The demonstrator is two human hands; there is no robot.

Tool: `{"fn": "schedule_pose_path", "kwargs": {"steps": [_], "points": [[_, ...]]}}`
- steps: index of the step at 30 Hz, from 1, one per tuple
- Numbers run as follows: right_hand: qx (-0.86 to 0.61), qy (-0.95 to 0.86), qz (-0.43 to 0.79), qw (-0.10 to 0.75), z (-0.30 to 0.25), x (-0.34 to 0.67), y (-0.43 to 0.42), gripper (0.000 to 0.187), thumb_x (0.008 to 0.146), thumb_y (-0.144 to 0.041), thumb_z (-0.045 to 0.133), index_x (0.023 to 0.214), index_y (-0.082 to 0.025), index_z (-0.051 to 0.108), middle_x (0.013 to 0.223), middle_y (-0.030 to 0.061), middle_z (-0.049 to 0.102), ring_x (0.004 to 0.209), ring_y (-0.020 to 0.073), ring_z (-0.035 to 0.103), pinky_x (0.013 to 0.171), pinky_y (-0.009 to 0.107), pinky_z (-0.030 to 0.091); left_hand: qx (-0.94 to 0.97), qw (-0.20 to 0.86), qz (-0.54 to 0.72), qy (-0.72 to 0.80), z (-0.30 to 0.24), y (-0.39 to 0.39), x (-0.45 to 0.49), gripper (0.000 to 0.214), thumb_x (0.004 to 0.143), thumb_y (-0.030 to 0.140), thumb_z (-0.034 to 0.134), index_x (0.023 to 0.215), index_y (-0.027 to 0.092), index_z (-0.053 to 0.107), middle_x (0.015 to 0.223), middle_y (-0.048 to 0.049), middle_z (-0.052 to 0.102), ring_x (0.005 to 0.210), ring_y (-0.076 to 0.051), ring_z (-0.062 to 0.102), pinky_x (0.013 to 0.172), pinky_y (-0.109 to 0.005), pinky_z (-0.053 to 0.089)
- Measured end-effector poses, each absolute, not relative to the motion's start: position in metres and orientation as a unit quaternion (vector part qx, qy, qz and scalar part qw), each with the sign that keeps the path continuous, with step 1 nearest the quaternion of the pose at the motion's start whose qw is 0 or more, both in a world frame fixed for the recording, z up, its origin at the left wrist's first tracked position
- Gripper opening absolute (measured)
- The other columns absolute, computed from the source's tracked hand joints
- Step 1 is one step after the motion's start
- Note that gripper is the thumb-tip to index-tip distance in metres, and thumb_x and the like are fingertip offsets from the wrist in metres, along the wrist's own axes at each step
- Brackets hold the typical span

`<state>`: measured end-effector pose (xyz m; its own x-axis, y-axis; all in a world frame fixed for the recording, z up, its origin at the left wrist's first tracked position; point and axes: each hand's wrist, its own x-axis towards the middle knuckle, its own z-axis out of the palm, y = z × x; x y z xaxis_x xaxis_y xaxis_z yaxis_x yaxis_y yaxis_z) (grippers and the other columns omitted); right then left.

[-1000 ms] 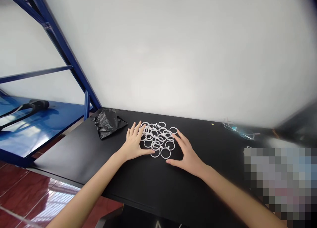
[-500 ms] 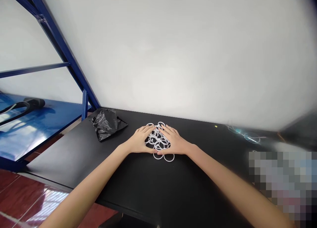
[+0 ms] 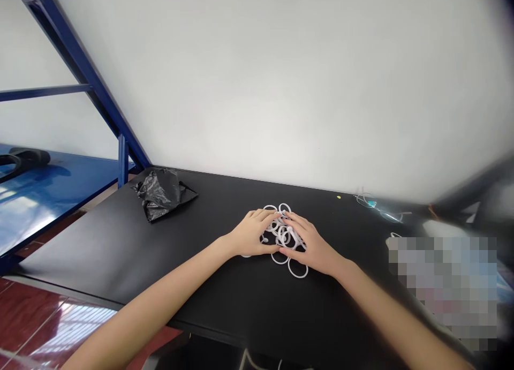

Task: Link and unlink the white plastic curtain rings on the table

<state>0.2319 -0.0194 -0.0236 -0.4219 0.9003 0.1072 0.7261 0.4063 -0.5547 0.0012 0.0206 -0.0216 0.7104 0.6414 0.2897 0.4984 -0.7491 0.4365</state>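
A heap of several white plastic rings (image 3: 281, 226) lies on a black table (image 3: 225, 300). My left hand (image 3: 252, 234) cups the heap from the left, fingers curved over the rings. My right hand (image 3: 310, 242) presses in from the right, its fingers lying over the heap too. The fingertips of both hands nearly meet on top. Two rings (image 3: 297, 268) stick out near my right thumb, toward me. Most of the heap is hidden under my hands.
A crumpled black plastic bag (image 3: 160, 192) lies at the table's back left. Thin wires and a small bluish item (image 3: 377, 206) sit at the back right by the white wall. A blue metal rack (image 3: 60, 145) stands to the left. A blurred patch covers the right.
My hands went from spread apart beside the scattered rings to closed in over them, gathering the rings into a tighter heap. The view has shifted a little to the left.
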Motion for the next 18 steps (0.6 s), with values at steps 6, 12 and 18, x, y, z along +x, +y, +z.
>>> {"fn": "schedule_pose_path", "kwargs": {"steps": [6, 12, 18], "points": [[-0.526, -0.786, 0.201, 0.256, -0.026, 0.247, -0.029, 0.050, 0.083, -0.051, 0.064, 0.124, -0.023, 0.059, 0.145, 0.0115, 0.048, 0.137, 0.0322, 0.040, 0.111, 0.054, 0.037, 0.886, 0.208, 0.240, 0.337, -0.024, 0.008, 0.030, 0.056, 0.085, 0.036, 0.063, 0.136, 0.024, 0.044, 0.140, -0.0105, 0.052, 0.130, -0.029, 0.046, 0.106, -0.050, 0.038], [-0.507, -0.797, 0.169, 0.280, -0.022, 0.241, -0.034, 0.039, 0.082, -0.044, 0.068, 0.115, -0.025, 0.063, 0.132, 0.0091, 0.062, 0.130, 0.0325, 0.051, 0.113, 0.060, 0.029, 0.774, 0.397, 0.338, 0.360, -0.016, 0.005, 0.023, 0.041, 0.083, 0.021, 0.062, 0.123, 0.022, 0.055, 0.125, -0.0084, 0.062, 0.115, -0.024, 0.059, 0.100, -0.042, 0.048], [-0.484, -0.803, 0.169, 0.304, -0.021, 0.237, -0.037, 0.045, 0.081, -0.046, 0.069, 0.120, -0.027, 0.061, 0.126, 0.0072, 0.066, 0.127, 0.0307, 0.054, 0.115, 0.059, 0.027, 0.746, 0.441, 0.333, 0.372, -0.003, 0.030, -0.009, 0.039, 0.079, 0.010, 0.050, 0.116, 0.022, 0.059, 0.127, -0.0053, 0.063, 0.124, -0.024, 0.055, 0.108, -0.044, 0.043]]}}
